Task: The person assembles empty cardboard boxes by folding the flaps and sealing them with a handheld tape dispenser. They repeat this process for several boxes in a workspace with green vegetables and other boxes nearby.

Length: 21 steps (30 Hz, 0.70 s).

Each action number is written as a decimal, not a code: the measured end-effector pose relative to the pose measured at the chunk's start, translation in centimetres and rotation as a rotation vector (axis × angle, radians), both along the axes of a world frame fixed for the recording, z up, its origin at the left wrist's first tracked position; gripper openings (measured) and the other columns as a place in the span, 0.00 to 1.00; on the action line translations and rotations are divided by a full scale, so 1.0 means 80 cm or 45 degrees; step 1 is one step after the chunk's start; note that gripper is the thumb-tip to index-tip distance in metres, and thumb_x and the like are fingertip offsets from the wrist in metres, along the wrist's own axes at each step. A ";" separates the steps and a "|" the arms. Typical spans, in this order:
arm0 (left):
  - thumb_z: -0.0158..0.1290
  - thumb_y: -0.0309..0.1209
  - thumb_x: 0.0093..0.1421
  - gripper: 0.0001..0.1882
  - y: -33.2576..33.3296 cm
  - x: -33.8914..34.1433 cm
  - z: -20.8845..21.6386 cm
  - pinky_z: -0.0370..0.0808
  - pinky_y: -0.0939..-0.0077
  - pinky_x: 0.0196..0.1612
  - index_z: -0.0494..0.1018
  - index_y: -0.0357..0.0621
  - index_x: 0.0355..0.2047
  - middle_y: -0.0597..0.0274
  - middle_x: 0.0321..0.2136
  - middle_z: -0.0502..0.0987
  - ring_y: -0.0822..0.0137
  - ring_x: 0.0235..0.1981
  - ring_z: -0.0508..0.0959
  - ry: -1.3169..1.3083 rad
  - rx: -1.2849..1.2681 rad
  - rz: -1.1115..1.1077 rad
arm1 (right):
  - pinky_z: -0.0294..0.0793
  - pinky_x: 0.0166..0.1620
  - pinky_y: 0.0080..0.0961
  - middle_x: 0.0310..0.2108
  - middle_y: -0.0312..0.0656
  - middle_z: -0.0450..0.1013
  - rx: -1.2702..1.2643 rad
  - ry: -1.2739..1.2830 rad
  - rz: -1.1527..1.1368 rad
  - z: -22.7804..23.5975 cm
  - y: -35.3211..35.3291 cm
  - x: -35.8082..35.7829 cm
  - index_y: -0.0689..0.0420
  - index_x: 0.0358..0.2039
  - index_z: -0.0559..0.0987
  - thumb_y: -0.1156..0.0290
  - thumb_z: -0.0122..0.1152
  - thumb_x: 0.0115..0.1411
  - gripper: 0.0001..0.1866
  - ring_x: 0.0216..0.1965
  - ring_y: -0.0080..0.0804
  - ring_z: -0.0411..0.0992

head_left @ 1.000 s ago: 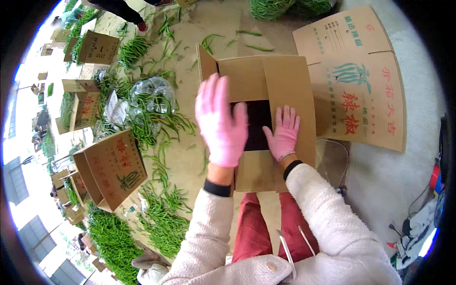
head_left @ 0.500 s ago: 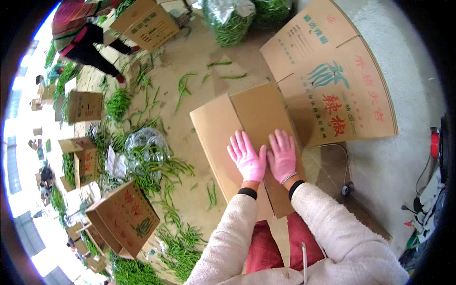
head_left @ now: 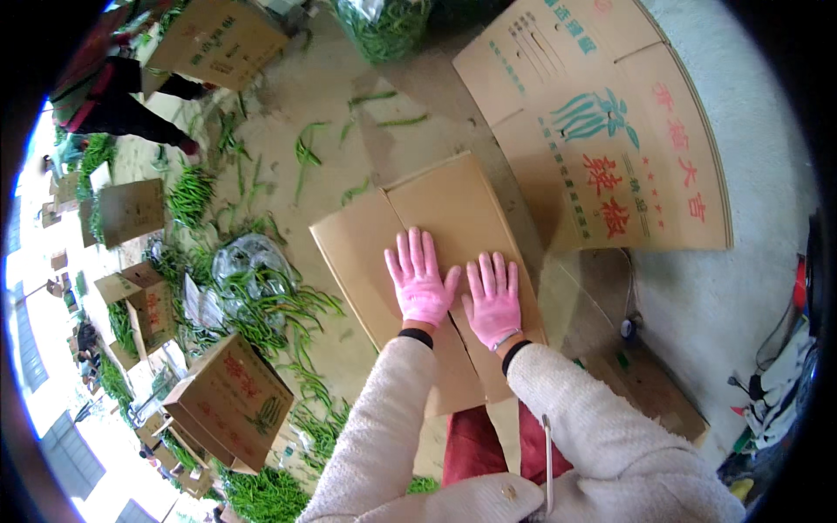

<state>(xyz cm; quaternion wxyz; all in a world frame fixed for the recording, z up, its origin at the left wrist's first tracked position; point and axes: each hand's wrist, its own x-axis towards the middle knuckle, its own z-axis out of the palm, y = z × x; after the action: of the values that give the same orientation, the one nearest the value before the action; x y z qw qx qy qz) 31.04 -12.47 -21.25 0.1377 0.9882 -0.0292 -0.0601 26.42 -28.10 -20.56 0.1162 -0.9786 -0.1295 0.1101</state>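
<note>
A plain brown cardboard carton stands in front of me with its two top flaps folded in, meeting at a narrow seam. My left hand, in a pink glove, lies palm down on the left flap close to the seam, fingers stretched out. Beside it, my right hand, gloved the same way, rests flat on the right flap with its fingers extended. Both hands press on the cardboard and hold nothing. The carton's contents are hidden under the flaps.
Flattened printed cardboard leans at the right. Green chili peppers lie heaped and scattered on the floor to the left, near a printed carton. A filled plastic bag stands at the back. Another person bends by a carton.
My view has shifted, so the carton and floor items appear further left. The right hand has slid slightly nearer to me along the flap. Both hands stay flat on the carton.
</note>
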 end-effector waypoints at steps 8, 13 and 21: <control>0.55 0.54 0.58 0.49 0.000 -0.003 -0.013 0.37 0.40 0.72 0.51 0.36 0.71 0.47 0.72 0.49 0.45 0.74 0.44 -0.060 0.040 -0.030 | 0.40 0.72 0.58 0.71 0.51 0.51 -0.015 -0.039 -0.009 -0.006 0.002 -0.001 0.56 0.68 0.60 0.53 0.54 0.64 0.36 0.73 0.53 0.46; 0.53 0.53 0.60 0.47 0.001 -0.006 -0.014 0.38 0.43 0.73 0.50 0.36 0.71 0.48 0.72 0.49 0.46 0.74 0.45 -0.158 0.069 -0.023 | 0.43 0.72 0.56 0.70 0.50 0.54 0.056 -0.133 -0.013 0.002 0.003 0.001 0.56 0.67 0.62 0.55 0.55 0.64 0.35 0.72 0.52 0.48; 0.52 0.53 0.62 0.46 0.018 -0.010 0.009 0.40 0.45 0.73 0.51 0.39 0.71 0.49 0.72 0.50 0.47 0.73 0.47 -0.271 0.063 -0.180 | 0.42 0.72 0.56 0.70 0.54 0.53 0.183 -0.173 -0.356 0.035 -0.026 -0.049 0.58 0.67 0.62 0.49 0.61 0.60 0.40 0.72 0.55 0.48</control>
<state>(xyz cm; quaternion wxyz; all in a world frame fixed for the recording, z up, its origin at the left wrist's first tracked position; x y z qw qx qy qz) 30.28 -11.06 -20.51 0.1047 0.9876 -0.1116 0.0348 22.54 -30.17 -17.79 0.1910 -0.9814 -0.0070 0.0171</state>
